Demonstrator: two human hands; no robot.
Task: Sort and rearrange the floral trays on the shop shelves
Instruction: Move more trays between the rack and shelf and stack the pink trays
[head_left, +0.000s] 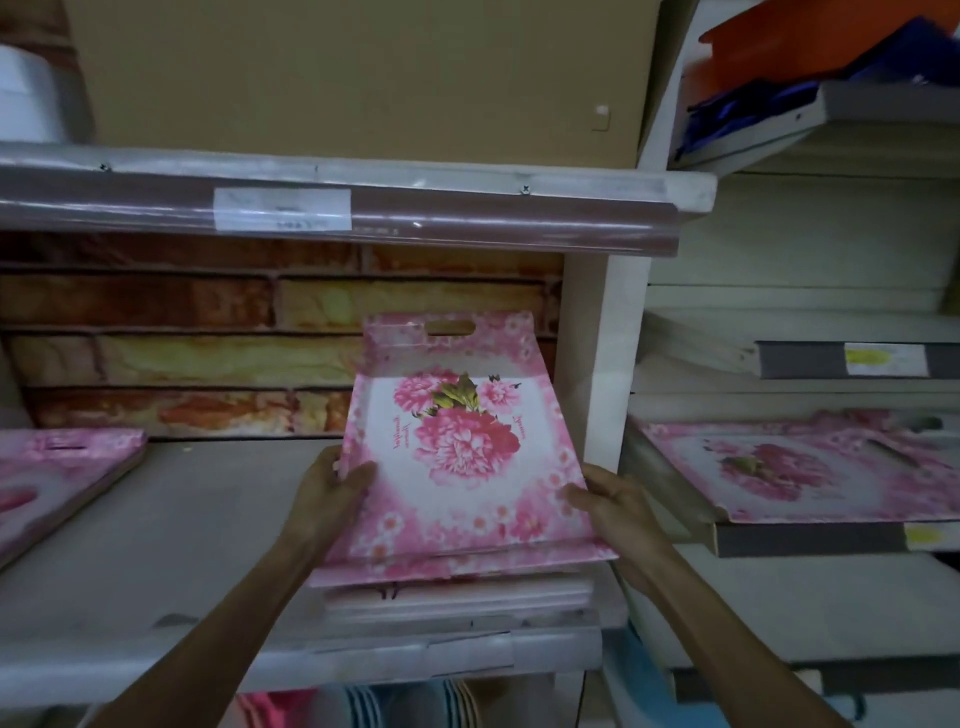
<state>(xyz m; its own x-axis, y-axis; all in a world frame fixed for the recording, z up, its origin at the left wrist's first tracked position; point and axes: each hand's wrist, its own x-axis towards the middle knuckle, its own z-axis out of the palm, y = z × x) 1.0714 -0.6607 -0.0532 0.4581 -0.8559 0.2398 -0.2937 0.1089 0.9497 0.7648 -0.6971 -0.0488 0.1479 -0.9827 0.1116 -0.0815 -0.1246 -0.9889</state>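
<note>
Both hands, left hand (332, 486) and right hand (608, 499), fingers pinching opposite side edges of tilted floral tray (462, 457) between them.

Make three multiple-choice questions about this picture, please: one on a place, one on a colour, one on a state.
1. Where does the other pile of trays lie, as opposed to the held pile?
A. far left of the same shelf
B. on the top shelf
C. on the floor

2. Which colour are the big flowers on the held tray?
A. blue
B. pink
C. yellow

3. How is the held tray held?
A. by one hand only
B. by no hand
C. by both hands at its sides

Answers: 1 A, it lies at the left edge of the shelf. 2 B, the blooms are pink. 3 C, the left hand and right hand have a grip on opposite sides.
</note>
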